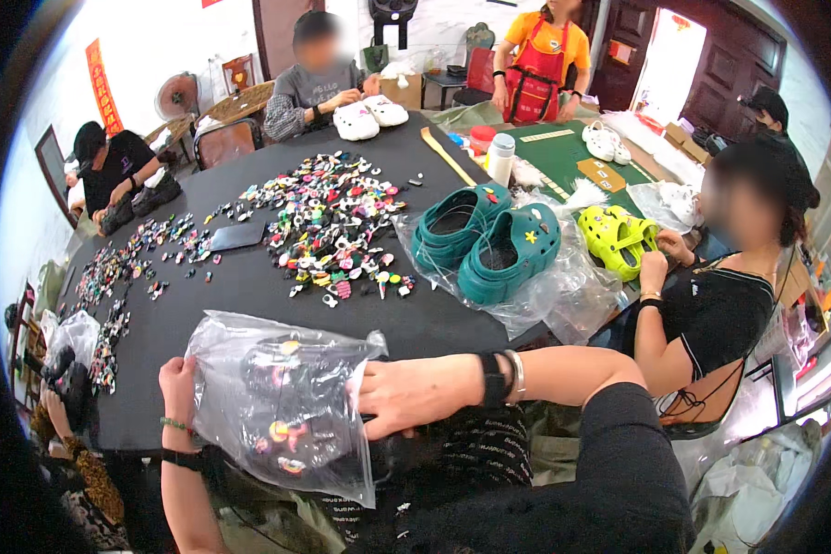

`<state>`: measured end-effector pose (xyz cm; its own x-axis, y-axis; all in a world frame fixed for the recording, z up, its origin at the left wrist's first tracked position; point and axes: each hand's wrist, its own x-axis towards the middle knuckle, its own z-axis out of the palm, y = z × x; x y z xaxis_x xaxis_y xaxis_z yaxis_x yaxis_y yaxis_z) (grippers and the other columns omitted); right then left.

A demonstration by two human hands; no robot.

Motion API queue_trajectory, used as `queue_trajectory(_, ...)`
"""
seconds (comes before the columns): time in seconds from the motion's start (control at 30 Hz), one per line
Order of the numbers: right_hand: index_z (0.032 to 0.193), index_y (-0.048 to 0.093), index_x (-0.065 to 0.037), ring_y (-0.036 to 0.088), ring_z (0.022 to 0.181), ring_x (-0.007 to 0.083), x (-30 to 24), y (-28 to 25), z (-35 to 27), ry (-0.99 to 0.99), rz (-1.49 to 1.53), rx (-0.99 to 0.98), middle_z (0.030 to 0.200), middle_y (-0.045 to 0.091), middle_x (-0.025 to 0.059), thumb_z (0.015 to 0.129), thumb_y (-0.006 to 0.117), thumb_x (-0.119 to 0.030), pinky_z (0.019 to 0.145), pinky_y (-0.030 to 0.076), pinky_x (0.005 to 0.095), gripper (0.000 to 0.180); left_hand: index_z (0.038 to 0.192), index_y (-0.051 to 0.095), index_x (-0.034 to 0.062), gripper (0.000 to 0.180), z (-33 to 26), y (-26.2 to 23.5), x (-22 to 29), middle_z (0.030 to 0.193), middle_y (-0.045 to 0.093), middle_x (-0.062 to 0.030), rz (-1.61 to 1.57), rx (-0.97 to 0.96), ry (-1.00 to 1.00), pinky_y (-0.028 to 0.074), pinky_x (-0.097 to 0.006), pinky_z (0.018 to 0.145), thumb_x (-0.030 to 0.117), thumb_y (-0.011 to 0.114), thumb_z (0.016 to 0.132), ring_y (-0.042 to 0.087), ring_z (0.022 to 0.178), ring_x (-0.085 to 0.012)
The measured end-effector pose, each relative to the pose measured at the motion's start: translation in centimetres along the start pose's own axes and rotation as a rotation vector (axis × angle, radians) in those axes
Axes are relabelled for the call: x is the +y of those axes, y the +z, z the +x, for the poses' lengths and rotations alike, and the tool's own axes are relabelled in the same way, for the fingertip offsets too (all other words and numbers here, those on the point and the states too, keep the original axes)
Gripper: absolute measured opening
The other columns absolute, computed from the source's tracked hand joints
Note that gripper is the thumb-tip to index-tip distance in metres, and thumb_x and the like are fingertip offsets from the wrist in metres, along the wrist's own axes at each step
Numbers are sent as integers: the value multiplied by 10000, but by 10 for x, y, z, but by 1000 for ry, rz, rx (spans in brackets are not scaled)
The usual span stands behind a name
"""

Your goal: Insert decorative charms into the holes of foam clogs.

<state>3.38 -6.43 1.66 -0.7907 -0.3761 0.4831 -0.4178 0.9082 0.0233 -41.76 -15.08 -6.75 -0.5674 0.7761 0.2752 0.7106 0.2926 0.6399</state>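
Head view: black table [203,286] under white walls [203,37]; a person in a red apron [535,78] stands beyond it.
Left hand [177,388]: closed, pinching the side of a clear plastic bag [240,397].
Right hand [415,392]: at the bag's right edge, fingertips hidden; I can't tell how tight.
Bag: crinkly, at the table's near edge, dark shapes and bright bits inside.
Charms [332,212]: small, many-coloured, heaped beyond.
Teal clogs [517,263]: chunky, rounded, holed.

Bright overall, glare at the doorway [672,69], glints on the clear bag [240,392], edges bent.
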Motion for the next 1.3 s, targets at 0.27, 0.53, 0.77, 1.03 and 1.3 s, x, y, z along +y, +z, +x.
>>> queue_trajectory(0.27,888,557,-102,496,955,317,-15,-74,-43,333,380,-243,897,520,79,547,846,-316,819,390,425,495,763,620,-59,342,10,-2,-29,657,606,-179,-19,126,-131,444,-415,630,276,634,834,550,608,-254)
queue_trajectory(0.53,770,516,-49,524,778,303,-40,-127,-88,653,453,216,801,528,95,547,885,-410,714,405,387,563,815,660,-36,392,13,-8,-53,765,657,-215,99,239,-236,485,-416,676,353,638,859,659,738,-335)
queue_trajectory(0.77,849,553,-24,537,800,239,-36,-147,-29,943,71,242,874,554,87,503,925,-353,705,424,340,605,879,671,-18,367,6,-1,-20,768,665,-147,-23,150,-265,500,-383,730,346,704,845,641,748,-277)
queue_trajectory(1.03,876,577,-50,578,866,323,-2,-46,83,717,-201,101,842,611,137,652,831,-300,730,491,421,421,1221,571,9,496,0,6,2,994,688,-119,-96,190,-263,505,-333,768,340,699,874,645,876,-214)
queue_trajectory(1.3,913,553,-36,608,847,307,-5,79,121,746,-46,-26,831,597,161,755,734,-127,691,541,383,257,1274,544,14,391,-73,-29,51,1215,595,-133,-309,373,4,447,-335,911,215,608,945,569,1088,-224)
